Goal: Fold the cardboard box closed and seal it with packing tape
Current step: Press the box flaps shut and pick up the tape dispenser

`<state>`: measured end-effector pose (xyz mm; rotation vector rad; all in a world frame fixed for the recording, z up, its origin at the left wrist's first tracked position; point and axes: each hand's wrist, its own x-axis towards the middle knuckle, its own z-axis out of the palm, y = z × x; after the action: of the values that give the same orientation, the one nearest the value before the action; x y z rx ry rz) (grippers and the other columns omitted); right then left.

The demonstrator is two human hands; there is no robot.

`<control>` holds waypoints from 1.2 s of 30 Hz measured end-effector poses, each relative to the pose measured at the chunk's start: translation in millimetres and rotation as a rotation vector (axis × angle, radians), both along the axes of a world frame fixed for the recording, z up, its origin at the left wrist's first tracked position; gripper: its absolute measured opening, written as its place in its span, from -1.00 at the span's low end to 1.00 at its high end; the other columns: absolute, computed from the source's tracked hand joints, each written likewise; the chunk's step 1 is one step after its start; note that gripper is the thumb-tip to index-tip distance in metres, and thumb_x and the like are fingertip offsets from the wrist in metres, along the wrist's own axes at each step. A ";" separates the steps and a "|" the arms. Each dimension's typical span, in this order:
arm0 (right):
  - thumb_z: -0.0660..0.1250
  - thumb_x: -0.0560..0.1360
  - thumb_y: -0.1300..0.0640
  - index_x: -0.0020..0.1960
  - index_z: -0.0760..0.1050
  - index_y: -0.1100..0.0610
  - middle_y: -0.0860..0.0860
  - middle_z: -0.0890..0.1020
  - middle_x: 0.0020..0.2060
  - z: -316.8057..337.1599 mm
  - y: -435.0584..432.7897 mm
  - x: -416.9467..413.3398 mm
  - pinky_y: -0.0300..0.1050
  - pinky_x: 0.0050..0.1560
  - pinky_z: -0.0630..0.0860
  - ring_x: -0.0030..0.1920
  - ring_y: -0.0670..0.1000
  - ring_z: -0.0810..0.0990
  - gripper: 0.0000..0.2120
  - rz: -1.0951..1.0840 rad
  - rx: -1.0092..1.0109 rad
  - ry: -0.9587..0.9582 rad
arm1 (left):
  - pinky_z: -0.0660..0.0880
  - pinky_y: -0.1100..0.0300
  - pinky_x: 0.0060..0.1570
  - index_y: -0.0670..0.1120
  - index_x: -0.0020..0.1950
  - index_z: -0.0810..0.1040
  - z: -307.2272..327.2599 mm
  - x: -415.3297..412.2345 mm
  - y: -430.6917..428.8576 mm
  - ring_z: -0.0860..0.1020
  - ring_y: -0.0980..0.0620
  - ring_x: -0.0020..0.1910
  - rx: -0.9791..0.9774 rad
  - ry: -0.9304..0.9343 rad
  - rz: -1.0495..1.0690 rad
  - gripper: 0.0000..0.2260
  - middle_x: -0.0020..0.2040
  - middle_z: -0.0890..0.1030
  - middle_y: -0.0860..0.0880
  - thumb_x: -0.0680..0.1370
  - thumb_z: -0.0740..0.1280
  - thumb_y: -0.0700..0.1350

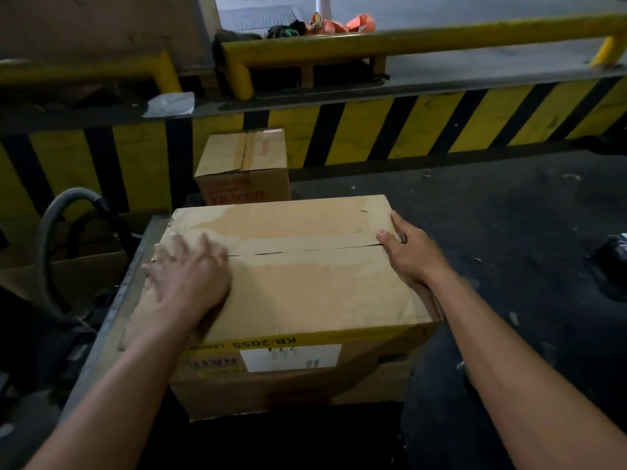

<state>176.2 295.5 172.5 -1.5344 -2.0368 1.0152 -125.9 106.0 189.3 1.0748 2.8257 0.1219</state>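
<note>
Motion blur smears the left hand (pixel 190 276), yet its fingers (pixel 203 244) read as spread and flat on the box (pixel 305 283) top, their tips at the left end of the seam (pixel 305 251). The right hand (pixel 412 256) sits on the box's right edge. Its thumb (pixel 385 236) lies on top at the seam's other end and one finger runs straight along the edge, while the rest drop out of sight down the side, so I cannot tell whether they curl round it. Between the two hands both flaps lie down, the seam a thin dark slit. The box's near face, below the wrists, carries upside-down print and a white label (pixel 293 357) too dim to read fully. The box rests on a metal-edged platform (pixel 112 310); left of the left fingers a grey hose (pixel 51 225) loops. Beyond the fingertips stands a second box (pixel 244 164) against a yellow-and-black striped wall (pixel 407 127) under a yellow rail (pixel 407 42). Dark floor (pixel 509 215) spreads right of the right hand.
</note>
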 end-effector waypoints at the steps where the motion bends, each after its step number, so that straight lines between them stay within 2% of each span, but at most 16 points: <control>1: 0.17 0.57 -0.23 0.56 0.09 -0.19 -0.01 0.30 0.51 0.4 -0.1 0.7 0.11 0.39 0.28 0.47 0.16 0.29 -0.40 0.010 -0.005 0.001 | -0.16 -0.38 0.49 0.08 0.67 -0.01 -0.7 19.0 9.5 -0.09 -0.29 0.62 0.000 0.039 -0.096 -0.40 0.67 -0.07 -0.17 0.66 -0.11 0.26; 3: 0.15 0.59 -0.20 0.56 0.06 -0.18 -0.02 0.26 0.53 2.7 -1.0 4.0 0.09 0.40 0.25 0.48 0.13 0.26 -0.42 0.038 -0.020 0.011 | -0.22 -0.31 0.50 0.09 0.67 -0.01 -3.5 59.7 32.5 -0.11 -0.24 0.63 0.070 0.021 -0.343 -0.39 0.67 -0.06 -0.13 0.65 -0.15 0.30; 5: 0.13 0.62 -0.14 0.57 0.07 -0.17 -0.02 0.23 0.53 4.1 -1.3 10.5 0.08 0.40 0.23 0.49 0.12 0.24 -0.46 0.052 -0.061 0.056 | -0.20 -0.29 0.53 0.09 0.67 -0.03 -1.3 99.2 59.5 -0.13 -0.21 0.63 0.111 -0.088 -0.549 -0.40 0.67 -0.08 -0.13 0.67 -0.12 0.29; 8: 0.13 0.64 -0.10 0.54 0.21 -0.09 -0.01 0.32 0.50 3.3 -1.7 27.1 -0.02 0.35 0.28 0.46 0.06 0.31 -0.52 0.032 -0.123 0.191 | -0.18 -0.37 0.52 0.13 0.67 -0.09 -0.2 149.6 92.4 -0.17 -0.23 0.63 0.032 -0.101 -0.660 -0.40 0.67 -0.13 -0.13 0.66 -0.12 0.30; 9: 0.14 0.64 -0.10 0.52 0.27 -0.04 -0.01 0.36 0.47 1.5 -2.3 34.9 -0.07 0.34 0.31 0.43 0.02 0.34 -0.53 0.013 -0.140 0.230 | -0.20 -0.39 0.51 0.15 0.66 -0.10 -2.7 162.1 97.6 -0.18 -0.24 0.63 0.002 -0.083 -0.669 -0.40 0.67 -0.14 -0.12 0.65 -0.15 0.32; 11: 0.15 0.64 -0.09 0.48 0.35 0.06 0.00 0.43 0.43 -7.0 -3.4 53.7 -0.04 0.36 0.35 0.41 0.01 0.39 -0.54 -0.028 -0.149 0.238 | -0.22 -0.40 0.50 0.22 0.64 -0.14 -12.9 175.8 98.3 -0.20 -0.24 0.62 -0.006 -0.037 -0.675 -0.40 0.67 -0.15 -0.07 0.62 -0.20 0.36; 14: 0.19 0.63 -0.02 0.38 0.46 0.17 0.10 0.52 0.34 -34.1 -3.8 91.7 -0.11 0.24 0.37 0.35 0.11 0.47 -0.59 -0.080 -0.079 0.074 | -0.19 -0.37 0.51 0.26 0.63 -0.17 -23.7 176.8 94.3 -0.20 -0.19 0.62 0.069 0.002 -0.667 -0.41 0.67 -0.14 -0.03 0.61 -0.24 0.38; 16: 0.24 0.61 -0.01 0.46 0.36 0.16 0.13 0.45 0.40 -57.1 -7.2 118.4 -0.11 0.24 0.35 0.38 0.14 0.42 -0.53 -0.111 -0.123 -0.060 | -0.18 -0.35 0.52 0.26 0.63 -0.16 -24.6 177.5 95.0 -0.20 -0.18 0.62 0.066 0.012 -0.662 -0.41 0.67 -0.14 -0.03 0.61 -0.24 0.38; 19: 0.28 0.55 -0.05 0.50 0.30 0.12 0.15 0.41 0.43 -98.3 -13.8 155.7 0.01 0.34 0.35 0.41 0.19 0.38 -0.43 -0.112 -0.209 -0.285 | -0.19 -0.34 0.53 0.25 0.63 -0.15 -22.9 179.6 93.8 -0.19 -0.17 0.63 0.073 0.025 -0.662 -0.40 0.68 -0.13 -0.03 0.61 -0.24 0.38; 22: 0.29 0.37 -0.15 0.36 0.35 0.07 0.22 0.42 0.36 -146.8 -17.6 185.0 0.23 0.29 0.39 0.36 0.28 0.36 -0.40 -0.117 -0.251 -0.462 | -0.21 -0.32 0.53 0.26 0.63 -0.15 -22.1 179.1 90.4 -0.20 -0.15 0.63 0.084 0.006 -0.671 -0.39 0.67 -0.13 -0.02 0.60 -0.25 0.41; 24: 0.34 0.42 -0.12 0.39 0.25 0.06 0.24 0.31 0.40 -168.1 -24.7 196.5 0.36 0.32 0.28 0.41 0.32 0.25 -0.38 -0.149 -0.288 -0.534 | -0.20 -0.31 0.53 0.27 0.63 -0.14 -22.5 179.9 91.4 -0.19 -0.16 0.63 0.074 0.012 -0.663 -0.39 0.67 -0.13 -0.02 0.60 -0.24 0.41; 26: 0.35 0.46 -0.09 0.50 0.11 0.05 0.22 0.20 0.45 -173.7 -35.5 202.0 0.43 0.32 0.20 0.46 0.32 0.15 -0.29 -0.175 -0.313 -0.536 | -0.19 -0.33 0.53 0.27 0.63 -0.13 -24.1 180.7 95.1 -0.18 -0.17 0.63 0.062 0.029 -0.650 -0.39 0.68 -0.11 -0.04 0.59 -0.23 0.41; 27: 0.35 0.47 -0.07 0.52 0.08 0.07 0.21 0.18 0.46 -176.7 -38.7 204.1 0.41 0.32 0.22 0.45 0.32 0.16 -0.26 -0.184 -0.305 -0.516 | -0.18 -0.33 0.53 0.27 0.63 -0.13 -25.7 180.5 96.9 -0.17 -0.18 0.63 0.056 0.041 -0.642 -0.38 0.68 -0.11 -0.04 0.59 -0.23 0.42; 29: 0.36 0.48 -0.04 0.56 0.02 0.12 0.23 0.21 0.44 -184.5 -40.2 209.2 0.27 0.32 0.29 0.39 0.34 0.24 -0.20 -0.182 -0.262 -0.473 | -0.17 -0.33 0.53 0.27 0.63 -0.14 -27.9 178.6 99.0 -0.16 -0.18 0.63 0.044 0.067 -0.630 -0.37 0.68 -0.10 -0.04 0.58 -0.24 0.43; 31: 0.38 0.49 -0.04 0.58 -0.04 0.16 0.24 0.23 0.42 -189.5 -39.0 214.1 0.16 0.33 0.27 0.36 0.35 0.28 -0.14 -0.188 -0.227 -0.464 | -0.18 -0.33 0.53 0.28 0.63 -0.15 -28.1 176.7 99.6 -0.16 -0.18 0.63 0.028 0.063 -0.635 -0.37 0.68 -0.11 -0.04 0.58 -0.23 0.43; 36: 0.53 0.34 -0.05 0.47 0.13 0.10 0.28 0.34 0.31 -193.4 -33.4 224.8 0.14 0.30 0.34 0.31 0.34 0.35 -0.14 -0.267 -0.295 -0.343 | -0.20 -0.31 0.52 0.29 0.62 -0.13 -24.1 175.2 102.0 -0.17 -0.16 0.63 0.013 0.034 -0.625 -0.38 0.68 -0.11 -0.03 0.58 -0.18 0.43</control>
<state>401.0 262.1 -20.8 -2.1993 -1.8779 1.0368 49.2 207.9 165.2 1.9042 2.3720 0.0628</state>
